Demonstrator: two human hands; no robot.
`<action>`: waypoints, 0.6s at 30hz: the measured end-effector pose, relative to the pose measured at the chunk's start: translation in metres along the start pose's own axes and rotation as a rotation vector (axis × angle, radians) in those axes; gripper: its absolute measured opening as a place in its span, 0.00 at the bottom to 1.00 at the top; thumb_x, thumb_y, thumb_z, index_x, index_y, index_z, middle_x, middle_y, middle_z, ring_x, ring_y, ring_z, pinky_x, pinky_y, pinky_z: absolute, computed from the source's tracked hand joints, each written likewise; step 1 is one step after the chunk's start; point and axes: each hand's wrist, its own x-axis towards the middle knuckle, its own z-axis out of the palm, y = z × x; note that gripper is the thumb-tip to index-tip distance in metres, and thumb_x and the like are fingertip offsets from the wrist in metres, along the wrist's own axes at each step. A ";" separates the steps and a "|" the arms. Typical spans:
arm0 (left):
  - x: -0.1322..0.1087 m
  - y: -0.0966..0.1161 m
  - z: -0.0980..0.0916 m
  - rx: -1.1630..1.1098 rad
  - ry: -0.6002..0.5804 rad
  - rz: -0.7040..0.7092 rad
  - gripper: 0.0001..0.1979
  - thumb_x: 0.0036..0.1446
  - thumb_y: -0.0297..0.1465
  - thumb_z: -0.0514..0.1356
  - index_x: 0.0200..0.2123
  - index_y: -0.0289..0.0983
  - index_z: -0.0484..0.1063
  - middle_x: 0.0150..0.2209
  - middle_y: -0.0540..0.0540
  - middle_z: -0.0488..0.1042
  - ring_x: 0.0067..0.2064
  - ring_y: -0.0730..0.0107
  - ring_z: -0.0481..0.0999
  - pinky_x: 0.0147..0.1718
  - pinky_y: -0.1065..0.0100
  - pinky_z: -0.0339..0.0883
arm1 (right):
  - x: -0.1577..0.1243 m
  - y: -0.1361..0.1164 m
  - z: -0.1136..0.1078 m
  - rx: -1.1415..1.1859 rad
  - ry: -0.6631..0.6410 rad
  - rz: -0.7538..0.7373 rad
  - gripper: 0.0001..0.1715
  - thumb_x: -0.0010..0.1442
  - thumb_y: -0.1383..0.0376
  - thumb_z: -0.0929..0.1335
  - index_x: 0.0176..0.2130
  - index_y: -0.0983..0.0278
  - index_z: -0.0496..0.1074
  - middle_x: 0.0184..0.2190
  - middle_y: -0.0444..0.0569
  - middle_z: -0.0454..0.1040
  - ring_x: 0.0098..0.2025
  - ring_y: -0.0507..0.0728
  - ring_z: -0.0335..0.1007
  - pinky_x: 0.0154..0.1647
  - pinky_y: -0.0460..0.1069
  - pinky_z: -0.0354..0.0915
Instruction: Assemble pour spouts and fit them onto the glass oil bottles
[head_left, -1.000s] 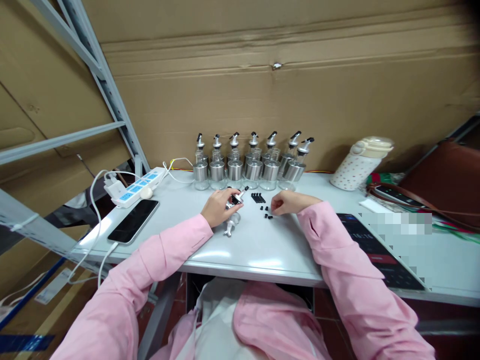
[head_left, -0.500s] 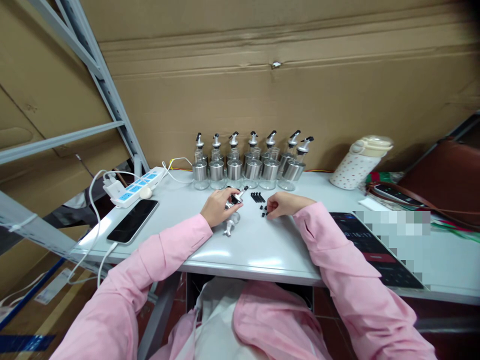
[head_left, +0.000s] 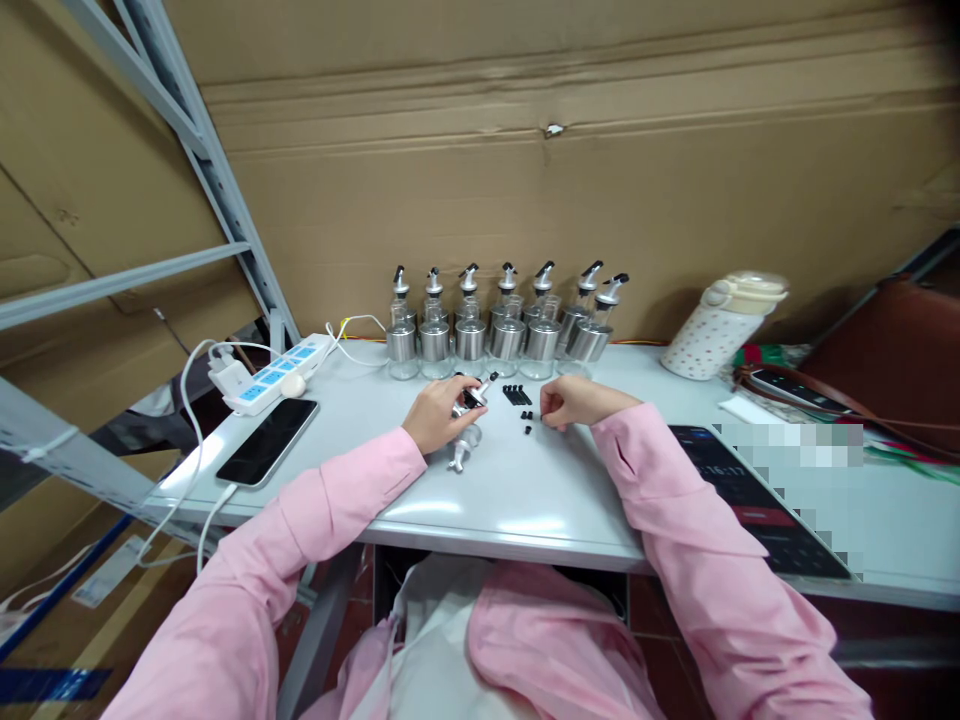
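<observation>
My left hand (head_left: 435,412) is closed round a silver pourer spout (head_left: 472,398) with a black tip, held just above the white table (head_left: 517,490). Another silver spout (head_left: 459,455) lies on the table under that hand. My right hand (head_left: 574,400) rests curled on the table, fingertips pinched beside several small black caps (head_left: 525,412); what it pinches is too small to name. A short row of black caps (head_left: 514,393) lies just behind. Several glass oil bottles (head_left: 506,330) with steel bands and spouts stand in a row at the back.
A phone (head_left: 268,442) on a white cable and a power strip (head_left: 277,373) lie at the left. A spotted flask (head_left: 720,325), a brown bag (head_left: 892,360) and a dark tablet (head_left: 750,495) are at the right. Cardboard walls the back; a metal rack stands left.
My right hand slid left onto the loose black caps, then drew back and slightly away from me, pinched. My left hand and its spout stayed put.
</observation>
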 end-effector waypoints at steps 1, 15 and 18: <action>0.000 0.000 0.000 0.000 0.000 0.000 0.13 0.56 0.36 0.59 0.42 0.36 0.64 0.34 0.48 0.74 0.33 0.68 0.73 0.36 0.67 0.64 | 0.001 -0.001 0.001 -0.017 0.010 -0.008 0.04 0.42 0.72 0.66 0.24 0.63 0.68 0.18 0.41 0.72 0.23 0.50 0.68 0.28 0.44 0.62; 0.000 0.000 0.000 0.006 -0.027 -0.030 0.13 0.56 0.36 0.59 0.43 0.37 0.64 0.35 0.48 0.74 0.34 0.68 0.73 0.37 0.66 0.65 | 0.003 -0.006 0.005 -0.089 -0.034 -0.018 0.27 0.38 0.65 0.73 0.42 0.64 0.72 0.35 0.47 0.76 0.33 0.54 0.71 0.33 0.46 0.64; 0.000 0.000 0.000 0.008 -0.028 -0.030 0.13 0.56 0.36 0.60 0.43 0.37 0.65 0.35 0.47 0.74 0.34 0.68 0.74 0.37 0.66 0.65 | 0.004 -0.010 0.008 -0.095 -0.023 -0.058 0.26 0.37 0.63 0.74 0.40 0.64 0.73 0.34 0.47 0.75 0.33 0.55 0.71 0.34 0.46 0.64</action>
